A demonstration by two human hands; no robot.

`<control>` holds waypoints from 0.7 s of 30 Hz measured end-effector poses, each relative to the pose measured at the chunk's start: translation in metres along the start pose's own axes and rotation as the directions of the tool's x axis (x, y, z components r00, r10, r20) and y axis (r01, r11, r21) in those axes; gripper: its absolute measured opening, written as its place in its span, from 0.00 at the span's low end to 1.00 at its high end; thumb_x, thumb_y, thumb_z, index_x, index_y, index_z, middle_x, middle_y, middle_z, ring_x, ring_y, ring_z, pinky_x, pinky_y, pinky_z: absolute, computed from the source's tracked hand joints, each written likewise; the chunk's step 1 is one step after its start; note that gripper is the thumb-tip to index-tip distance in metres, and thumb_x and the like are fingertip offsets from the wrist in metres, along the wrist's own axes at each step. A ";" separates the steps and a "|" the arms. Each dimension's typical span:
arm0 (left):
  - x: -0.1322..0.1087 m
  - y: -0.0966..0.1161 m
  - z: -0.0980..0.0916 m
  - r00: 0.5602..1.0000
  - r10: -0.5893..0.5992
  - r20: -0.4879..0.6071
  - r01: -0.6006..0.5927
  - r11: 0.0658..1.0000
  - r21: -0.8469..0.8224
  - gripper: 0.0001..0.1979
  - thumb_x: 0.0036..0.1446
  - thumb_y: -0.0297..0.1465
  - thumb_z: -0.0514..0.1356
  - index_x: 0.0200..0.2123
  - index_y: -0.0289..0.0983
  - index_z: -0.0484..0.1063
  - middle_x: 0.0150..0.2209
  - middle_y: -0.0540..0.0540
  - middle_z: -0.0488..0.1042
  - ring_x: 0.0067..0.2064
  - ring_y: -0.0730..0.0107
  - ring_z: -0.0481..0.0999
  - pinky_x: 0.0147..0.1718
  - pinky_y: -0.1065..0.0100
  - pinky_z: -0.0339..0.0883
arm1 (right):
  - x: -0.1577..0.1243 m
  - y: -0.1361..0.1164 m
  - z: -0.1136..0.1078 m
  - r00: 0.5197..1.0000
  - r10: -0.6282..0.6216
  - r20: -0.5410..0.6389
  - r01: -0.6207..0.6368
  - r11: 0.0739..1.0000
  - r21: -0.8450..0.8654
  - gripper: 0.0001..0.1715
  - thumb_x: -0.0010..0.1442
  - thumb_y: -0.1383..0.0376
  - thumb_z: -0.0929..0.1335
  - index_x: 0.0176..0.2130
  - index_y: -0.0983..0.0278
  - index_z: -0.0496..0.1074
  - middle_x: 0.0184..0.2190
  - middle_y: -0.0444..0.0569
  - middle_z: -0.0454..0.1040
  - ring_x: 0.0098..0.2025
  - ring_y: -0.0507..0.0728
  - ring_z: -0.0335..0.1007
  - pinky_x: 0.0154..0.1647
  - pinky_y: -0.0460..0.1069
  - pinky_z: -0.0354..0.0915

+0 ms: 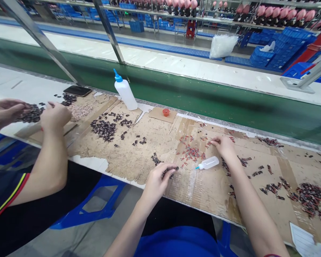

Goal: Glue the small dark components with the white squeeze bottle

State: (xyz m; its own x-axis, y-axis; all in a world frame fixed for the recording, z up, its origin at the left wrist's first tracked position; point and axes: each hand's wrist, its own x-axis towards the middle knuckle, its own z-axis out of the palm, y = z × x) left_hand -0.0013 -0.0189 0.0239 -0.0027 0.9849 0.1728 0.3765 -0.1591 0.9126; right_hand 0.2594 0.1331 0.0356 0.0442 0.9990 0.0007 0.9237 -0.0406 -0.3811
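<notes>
My left hand (158, 179) is closed near the table's front edge, with a small black part (176, 168) pinched at its fingertips. More dark pieces show under its curled fingers, beside a small cluster of black parts (155, 159). Farther right, my right hand (225, 147) has thumb and fingertips together low over the cardboard, at the edge of a scatter of small red pieces (192, 152). Whatever lies between those fingertips is too small to make out. A small clear squeeze bottle with a blue tip (209, 162) lies on its side between my hands.
Cardboard (133, 160) covers the tabletop. A tall white bottle (126, 94) stands at the back, left of a red cap (166, 112). Piles of black parts (103, 130) and red-and-black parts (311, 198) flank my hands. At left, a co-worker's hands (55, 116) handle dark pieces near a phone (77, 90).
</notes>
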 end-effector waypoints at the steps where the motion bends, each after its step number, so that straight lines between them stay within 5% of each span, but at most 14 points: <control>1: 0.000 0.001 0.000 1.000 0.007 -0.004 -0.007 1.000 0.003 0.08 0.59 0.29 0.58 0.36 0.38 0.78 0.36 0.44 0.81 0.40 0.63 0.79 0.40 0.65 0.73 | 0.000 -0.002 0.000 1.000 -0.003 -0.003 0.003 1.000 -0.006 0.05 0.54 0.70 0.70 0.28 0.64 0.77 0.31 0.53 0.80 0.38 0.62 0.75 0.44 0.55 0.65; 7: 0.002 0.010 0.003 0.997 0.074 -0.038 -0.074 0.997 -0.006 0.08 0.59 0.29 0.58 0.36 0.39 0.78 0.35 0.45 0.81 0.39 0.64 0.79 0.41 0.65 0.73 | -0.029 -0.021 -0.008 0.998 -0.017 -0.063 0.019 0.999 0.030 0.10 0.60 0.69 0.64 0.36 0.68 0.75 0.36 0.60 0.79 0.40 0.64 0.75 0.45 0.57 0.66; 11: 0.003 0.018 0.007 0.993 0.081 -0.082 -0.082 0.996 -0.016 0.08 0.59 0.28 0.59 0.39 0.39 0.78 0.36 0.45 0.81 0.39 0.65 0.80 0.41 0.65 0.74 | -0.086 -0.046 -0.005 0.982 -0.187 -0.016 0.177 0.888 0.425 0.12 0.61 0.62 0.63 0.38 0.63 0.75 0.36 0.53 0.79 0.33 0.58 0.75 0.37 0.52 0.69; 14: 0.002 0.022 0.009 0.989 0.074 -0.128 -0.076 0.997 -0.006 0.08 0.58 0.27 0.60 0.41 0.38 0.77 0.36 0.45 0.81 0.38 0.66 0.80 0.41 0.66 0.74 | -0.124 -0.066 0.002 0.953 -0.303 -0.003 0.236 0.736 0.635 0.12 0.60 0.61 0.64 0.36 0.61 0.77 0.37 0.51 0.79 0.39 0.57 0.75 0.38 0.50 0.70; 21: -0.003 0.027 0.010 0.975 0.188 -0.122 -0.186 0.982 0.025 0.06 0.59 0.26 0.60 0.37 0.38 0.78 0.35 0.45 0.81 0.38 0.66 0.78 0.40 0.67 0.73 | -0.144 -0.086 0.010 0.991 -0.131 -0.037 0.103 0.540 0.835 0.08 0.54 0.62 0.70 0.34 0.62 0.78 0.33 0.50 0.80 0.35 0.57 0.77 0.38 0.50 0.73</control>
State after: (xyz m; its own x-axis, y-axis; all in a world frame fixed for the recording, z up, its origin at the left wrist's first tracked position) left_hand 0.0178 -0.0250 0.0446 -0.0449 0.9219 0.3849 0.3939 -0.3377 0.8549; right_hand 0.1699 -0.0075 0.0593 -0.0633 0.9944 0.0847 0.1855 0.0951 -0.9780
